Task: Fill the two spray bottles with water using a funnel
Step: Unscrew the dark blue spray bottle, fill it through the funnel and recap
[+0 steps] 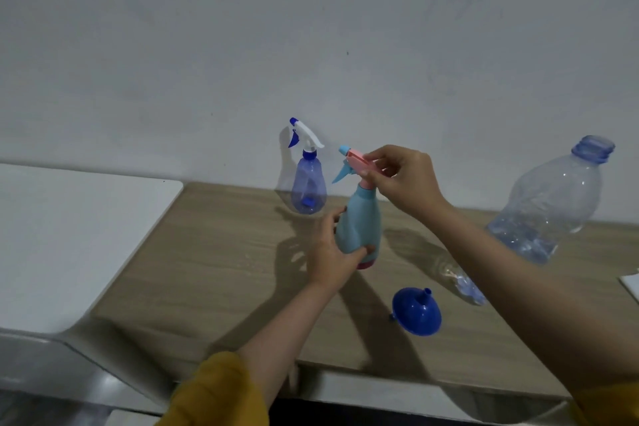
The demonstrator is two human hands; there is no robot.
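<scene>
I see the wooden bench (214, 252) running along a pale wall, with a white appliance top (69, 235) butting against its left end. Largest on it is the clear water bottle (549, 207), uncapped, standing near the back edge toward the right end, with water low in its base. Next, the light blue spray bottle (359, 228) stands about mid-bench; its body is opaque, so I cannot tell what it holds. My left hand (332, 252) grips its lower body, fingers curled round it, while my right hand (401, 176) pinches the pink and blue trigger head on top. Just behind it, close to the back edge, the transparent blue spray bottle (308, 192) stands upright with its white and blue trigger head on; it looks empty apart from the dip-tube end at the bottom. The blue funnel (416, 313) lies mouth down, spout up, toward the front edge, right of the held bottle.
</scene>
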